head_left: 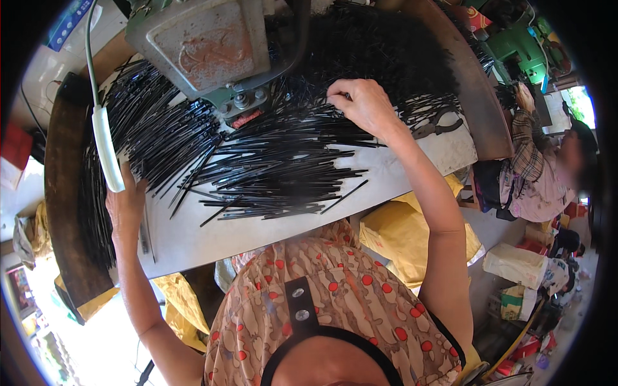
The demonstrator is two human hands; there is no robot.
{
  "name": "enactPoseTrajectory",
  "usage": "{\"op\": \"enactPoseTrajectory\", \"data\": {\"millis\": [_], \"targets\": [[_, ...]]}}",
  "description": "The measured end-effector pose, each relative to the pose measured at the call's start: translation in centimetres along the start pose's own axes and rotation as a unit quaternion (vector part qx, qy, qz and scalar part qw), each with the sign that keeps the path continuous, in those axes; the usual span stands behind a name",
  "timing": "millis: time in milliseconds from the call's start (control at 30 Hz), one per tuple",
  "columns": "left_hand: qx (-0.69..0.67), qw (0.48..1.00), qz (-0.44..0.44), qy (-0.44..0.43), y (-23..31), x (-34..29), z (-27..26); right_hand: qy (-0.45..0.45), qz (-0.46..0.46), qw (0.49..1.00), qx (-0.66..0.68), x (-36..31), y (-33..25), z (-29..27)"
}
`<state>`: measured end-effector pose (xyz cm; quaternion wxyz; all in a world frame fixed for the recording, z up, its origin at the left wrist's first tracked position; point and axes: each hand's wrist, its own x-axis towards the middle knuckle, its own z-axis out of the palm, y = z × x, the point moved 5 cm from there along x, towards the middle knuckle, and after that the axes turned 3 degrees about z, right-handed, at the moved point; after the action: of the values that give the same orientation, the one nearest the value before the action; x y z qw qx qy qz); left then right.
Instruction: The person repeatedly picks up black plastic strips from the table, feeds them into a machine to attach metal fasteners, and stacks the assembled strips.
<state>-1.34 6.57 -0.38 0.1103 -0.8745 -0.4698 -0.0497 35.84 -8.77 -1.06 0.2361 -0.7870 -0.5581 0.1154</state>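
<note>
Many thin black rods (pixel 277 170) lie in loose heaps across a pale worktable. My right hand (pixel 368 108) is over the far part of the heap, its fingers curled into a pinch; what is between them is too small to make out. At the left, my left hand (pixel 127 199) rests beside another heap of black rods (pixel 148 122). One finger stretches out and the thumb stands apart; a white tube hides part of this hand. A grey-green machine head (pixel 199 51) with a bolted lower block (pixel 241 101) stands between the two hands, above the rods.
The white tube (pixel 107 148) hangs on a cable in front of my left hand. Dark-handled pliers (pixel 438 125) lie at the table's right. A raised brown rim (pixel 67 193) borders the table. Yellow sacks (pixel 399 235) sit below its edge. Another person (pixel 537 167) works at the right.
</note>
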Motion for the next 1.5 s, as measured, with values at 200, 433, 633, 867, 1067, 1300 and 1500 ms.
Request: {"op": "enactPoseTrajectory", "data": {"millis": [200,433,633,867,1067,1300,1500], "targets": [[-0.244,0.954,0.167,0.052,10.7,1.0,-3.3,0.007,-0.084,0.979,-0.184,-0.5,-1.0,2.2],[-0.275,0.918,0.279,0.069,20.8,2.4,-1.3,0.006,-0.081,0.964,-0.252,-0.9,-2.2,3.1],[-0.230,0.915,0.322,0.081,21.9,3.5,0.9,0.025,-0.080,0.970,-0.230,-1.3,-1.7,2.3],[-0.331,0.903,0.264,0.080,20.3,3.7,1.0,0.042,-0.051,0.979,-0.191,-1.1,-2.5,0.8],[-0.404,0.885,0.228,0.039,19.0,3.8,0.0,0.043,-0.079,0.993,-0.082,-0.8,-3.5,0.8],[-0.411,0.873,0.218,0.148,17.2,2.5,-3.9,-0.070,-0.031,0.983,0.166,0.2,-4.0,2.9],[-0.652,0.756,0.015,-0.052,14.7,0.4,-3.9,-0.162,0.040,0.913,0.373,1.0,-5.5,5.0]]}}
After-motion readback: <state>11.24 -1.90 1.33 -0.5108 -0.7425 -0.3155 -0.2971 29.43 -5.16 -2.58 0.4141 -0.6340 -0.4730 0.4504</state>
